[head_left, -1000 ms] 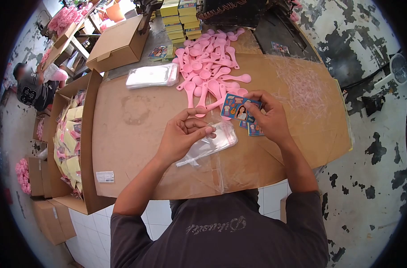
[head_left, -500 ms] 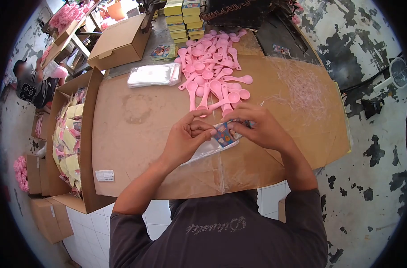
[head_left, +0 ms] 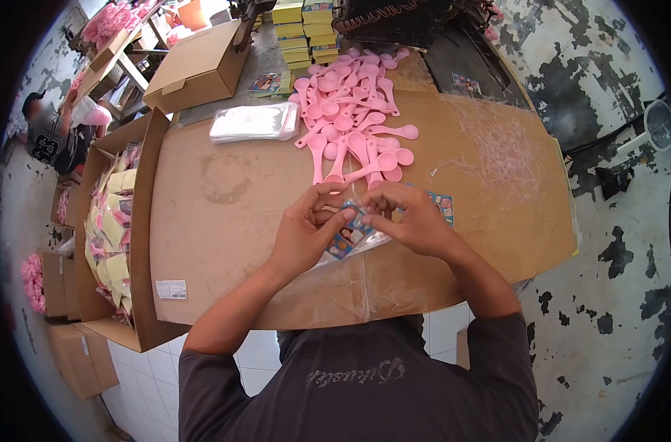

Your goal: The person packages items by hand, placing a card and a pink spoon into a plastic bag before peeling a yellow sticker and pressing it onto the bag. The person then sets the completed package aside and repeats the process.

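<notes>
My left hand [head_left: 306,230] pinches a small blue printed card [head_left: 344,240] between thumb and fingers, tilted over the cardboard tabletop. Close against the card's upper right side, my right hand [head_left: 410,221] has its thumb and fingertips together; what they grip there is too small to tell. Beneath both hands lies clear plastic packaging [head_left: 374,241], partly covered. Another blue printed card [head_left: 444,209] shows just beyond the right hand's knuckles. Pink measuring spoons [head_left: 343,125] lie in a heap past my fingertips.
A stack of clear plastic bags [head_left: 254,122] lies left of the spoons. Behind stand stacks of yellow-edged cards [head_left: 291,37] and a closed carton [head_left: 195,70]. An open box [head_left: 145,243] of packed items flanks the table. Another person [head_left: 52,132] is at far left.
The card in my left hand has come down and left, showing more of its face. My right hand has shifted slightly left, and a second card now shows on the table beside it.
</notes>
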A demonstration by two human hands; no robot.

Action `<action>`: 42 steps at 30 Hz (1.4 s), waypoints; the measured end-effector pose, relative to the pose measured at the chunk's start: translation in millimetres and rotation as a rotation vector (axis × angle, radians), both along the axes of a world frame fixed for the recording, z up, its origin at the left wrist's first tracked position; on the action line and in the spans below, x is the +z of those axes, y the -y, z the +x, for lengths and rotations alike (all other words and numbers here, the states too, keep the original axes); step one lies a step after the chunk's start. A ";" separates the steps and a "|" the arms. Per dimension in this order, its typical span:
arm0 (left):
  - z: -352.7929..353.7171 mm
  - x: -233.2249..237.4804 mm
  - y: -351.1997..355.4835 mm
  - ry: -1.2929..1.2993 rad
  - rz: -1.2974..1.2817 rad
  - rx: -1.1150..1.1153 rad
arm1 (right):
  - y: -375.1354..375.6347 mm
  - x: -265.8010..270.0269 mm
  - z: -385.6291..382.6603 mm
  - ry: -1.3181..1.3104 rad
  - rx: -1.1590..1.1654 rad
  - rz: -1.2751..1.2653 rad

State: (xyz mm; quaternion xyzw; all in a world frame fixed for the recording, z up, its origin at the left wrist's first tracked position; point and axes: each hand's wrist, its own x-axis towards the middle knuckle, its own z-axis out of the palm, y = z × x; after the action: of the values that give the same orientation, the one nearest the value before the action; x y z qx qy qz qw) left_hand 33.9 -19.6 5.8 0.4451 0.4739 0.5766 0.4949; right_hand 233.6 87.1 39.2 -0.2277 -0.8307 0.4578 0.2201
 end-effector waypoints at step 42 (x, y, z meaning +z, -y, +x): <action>-7.9 -9.6 -2.9 0.002 -0.147 -0.074 | -16.3 -11.4 -12.3 -0.360 -0.097 -0.248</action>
State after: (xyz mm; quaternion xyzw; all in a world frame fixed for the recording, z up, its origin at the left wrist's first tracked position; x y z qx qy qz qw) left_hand 26.1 -16.8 -3.8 0.4241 0.4977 0.5220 0.5477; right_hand 221.3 103.4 27.8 -0.2074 -0.7034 0.5786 0.3570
